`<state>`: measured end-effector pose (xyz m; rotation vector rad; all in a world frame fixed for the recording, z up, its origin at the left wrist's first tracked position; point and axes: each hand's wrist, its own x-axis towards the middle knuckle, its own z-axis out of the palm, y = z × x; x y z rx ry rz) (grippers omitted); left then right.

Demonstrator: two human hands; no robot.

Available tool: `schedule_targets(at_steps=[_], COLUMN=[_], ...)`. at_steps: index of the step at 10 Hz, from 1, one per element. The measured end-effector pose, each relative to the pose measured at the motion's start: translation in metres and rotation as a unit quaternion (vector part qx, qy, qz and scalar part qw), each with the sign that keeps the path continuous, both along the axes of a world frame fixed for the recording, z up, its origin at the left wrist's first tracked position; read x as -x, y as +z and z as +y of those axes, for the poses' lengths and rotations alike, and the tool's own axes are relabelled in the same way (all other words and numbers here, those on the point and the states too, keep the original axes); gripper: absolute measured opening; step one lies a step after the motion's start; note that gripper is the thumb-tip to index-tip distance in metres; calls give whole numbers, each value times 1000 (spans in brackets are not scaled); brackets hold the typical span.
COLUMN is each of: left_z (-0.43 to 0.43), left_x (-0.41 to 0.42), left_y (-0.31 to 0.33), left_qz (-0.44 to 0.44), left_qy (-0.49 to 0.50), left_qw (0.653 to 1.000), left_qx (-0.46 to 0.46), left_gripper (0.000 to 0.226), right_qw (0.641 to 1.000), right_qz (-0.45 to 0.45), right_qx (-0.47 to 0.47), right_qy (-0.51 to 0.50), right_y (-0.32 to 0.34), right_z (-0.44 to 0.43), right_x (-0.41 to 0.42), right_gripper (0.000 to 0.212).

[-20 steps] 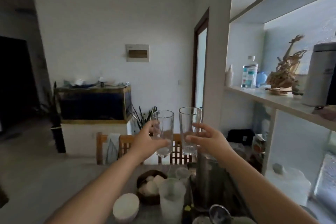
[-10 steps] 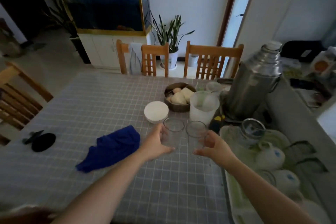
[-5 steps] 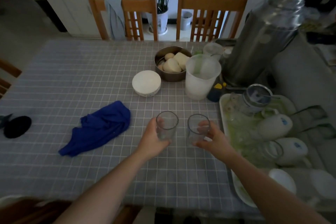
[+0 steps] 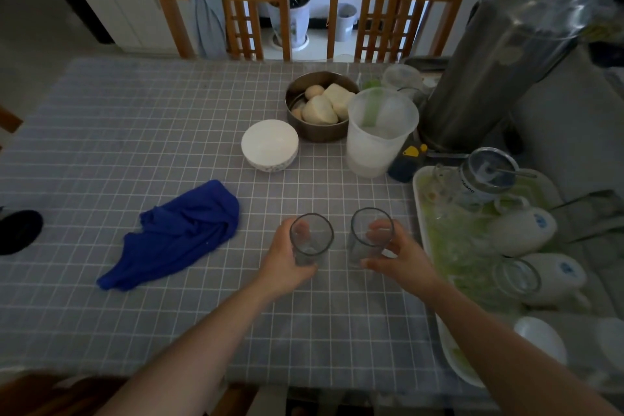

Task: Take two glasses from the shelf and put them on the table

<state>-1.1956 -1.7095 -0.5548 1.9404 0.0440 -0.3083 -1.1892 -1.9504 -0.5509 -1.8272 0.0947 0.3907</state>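
On the checked table [image 4: 135,118], each hand's fingers wrap one upright glass: left hand [image 4: 287,260] around left glass [image 4: 311,240], right hand [image 4: 401,257] around right glass [image 4: 369,236].

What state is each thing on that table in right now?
Left glass: upright, empty, held by left hand.
Right glass: upright, empty, held by right hand.
Blue cloth: crumpled.
White bowl: upside down.
Metal bowl: holds food.
Plastic jug: upright, lidless.

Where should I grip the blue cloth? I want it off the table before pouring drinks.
Pinch the blue cloth from above at its bunched upper right end, where the folds stand thickest. It lies crumpled and flat on the table, so there is no edge to slide under; the raised folds likely give the fingers the most to catch.
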Motion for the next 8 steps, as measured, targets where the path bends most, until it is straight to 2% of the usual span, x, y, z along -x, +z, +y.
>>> schedule_targets(at_steps=[2,6,7,8], left_z=[6,9,14,28], left_x=[-2,-4,-4,0], left_y=[-4,-3,7,24], left_qz=[6,27,41,54], left_qy=[-18,-22,-43,-97], left_qw=[1000,999,998,990], left_qx=[6,-5,-35,-87], left_gripper=[73,75,80,92], right_qw=[1000,999,999,989], right_qz=[-19,14,10,-10], right_qx=[19,-29,22,126], right_qy=[7,-3,29,71], right_y=[1,-4,-1,15], right_z=[-1,1,-1,-12], right_x=[1,3,4,0], right_gripper=[61,60,66,77])
